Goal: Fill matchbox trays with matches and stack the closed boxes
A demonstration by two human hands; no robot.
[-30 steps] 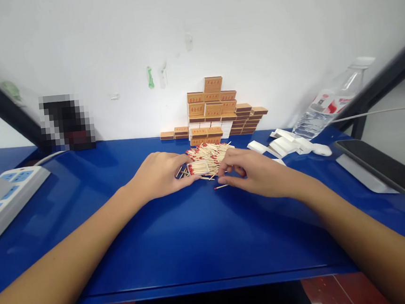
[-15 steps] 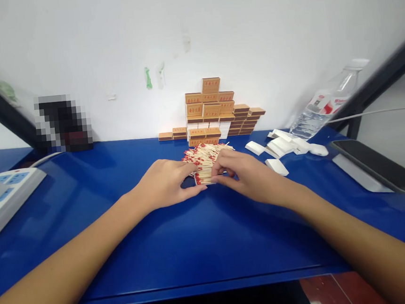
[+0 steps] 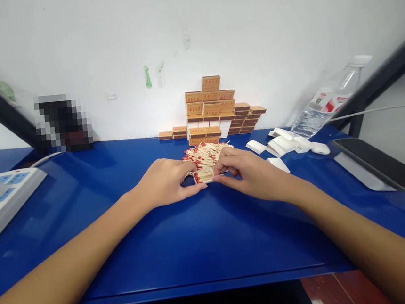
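Observation:
A small white matchbox tray holds a layer of red-headed matches, their heads to the left. My left hand grips the tray's left end, thumb along the near side and fingers behind. At the right end, my right hand has its thumb and forefinger closed on the tray's edge; whether a match is also between them I cannot tell. Right behind the tray lies a heap of loose matches, partly covered by the right fingers.
Orange matchboxes are stacked against the wall, with brown-sided ones beside them. White empty trays lie to the right, near a leaning water bottle and a phone. A power strip sits at the left on the blue table.
My right hand has shifted slightly right, off the matches to the tray's right end, uncovering more of the matches inside. My left hand stays at the left end.

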